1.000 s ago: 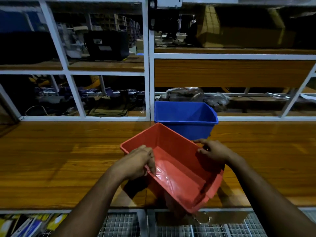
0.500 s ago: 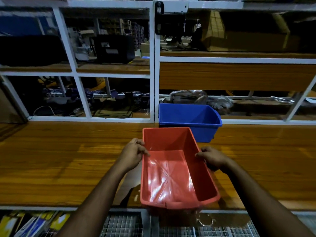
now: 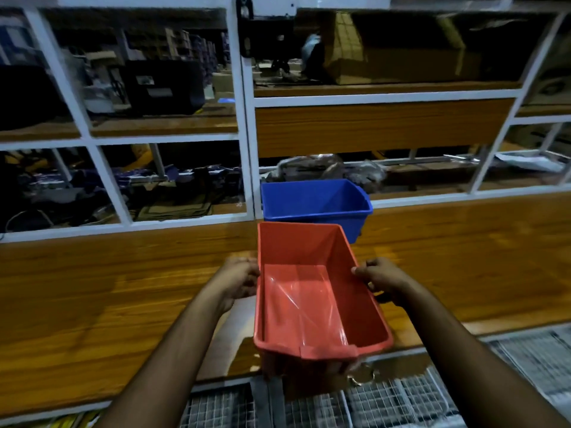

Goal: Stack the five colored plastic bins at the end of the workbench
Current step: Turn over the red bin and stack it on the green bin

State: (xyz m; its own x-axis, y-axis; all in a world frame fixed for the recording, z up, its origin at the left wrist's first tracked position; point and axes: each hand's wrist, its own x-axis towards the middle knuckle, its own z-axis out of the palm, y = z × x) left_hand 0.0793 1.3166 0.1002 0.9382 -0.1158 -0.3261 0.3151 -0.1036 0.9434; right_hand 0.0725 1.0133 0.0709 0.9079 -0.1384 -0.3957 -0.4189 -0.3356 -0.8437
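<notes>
I hold a red plastic bin (image 3: pixel 309 304) in the air over the front edge of the wooden workbench (image 3: pixel 123 288), its open top facing me. My left hand (image 3: pixel 238 281) grips its left wall and my right hand (image 3: pixel 381 278) grips its right wall. A blue plastic bin (image 3: pixel 312 200) stands upright on the bench just behind the red one, against the white shelf frame. No other colored bins are in view.
White-framed shelving (image 3: pixel 244 143) with dark cluttered compartments rises behind the bench. A wooden panel (image 3: pixel 380 126) spans the right bay. Wire mesh (image 3: pixel 386 400) lies below the bench's front edge.
The red bin has turned from a slanted pose to lengthwise toward me and moved closer to the blue bin. Both hands stayed on its side walls.
</notes>
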